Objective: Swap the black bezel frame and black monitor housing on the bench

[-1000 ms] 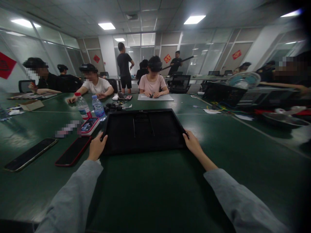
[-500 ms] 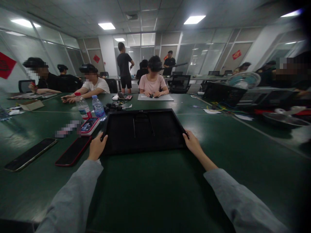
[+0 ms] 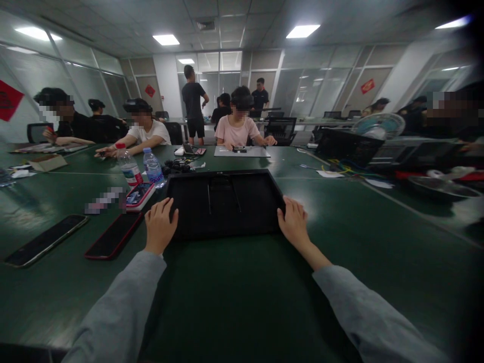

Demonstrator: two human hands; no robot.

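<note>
A black, rectangular, tray-like panel (image 3: 192, 222) with a raised rim lies flat on the green table. A thin U-shaped bar (image 3: 223, 185) shows on its inner face. My left hand (image 3: 161, 226) rests over the panel's left edge, fingers stretched and slightly apart, thumb toward the inside. At the right edge, my right hand (image 3: 295, 223) lies across the rim with its fingers loosely extended. Neither hand is wrapped round the panel, and parts of both side rims are hidden under them.
Left of the panel lie a red-edged phone (image 3: 113, 236), a dark phone (image 3: 47, 240) and a phone with a lit screen (image 3: 139, 194). Two plastic bottles (image 3: 153, 169) stand behind them. Cables and a metal bowl (image 3: 442, 189) are at right. A co-worker (image 3: 236, 128) sits opposite.
Both hands have loosened from gripping the panel's side rims and shifted inward, fingers now spread over the edges. The panel stays in place. The co-worker opposite has moved one hand outward.
</note>
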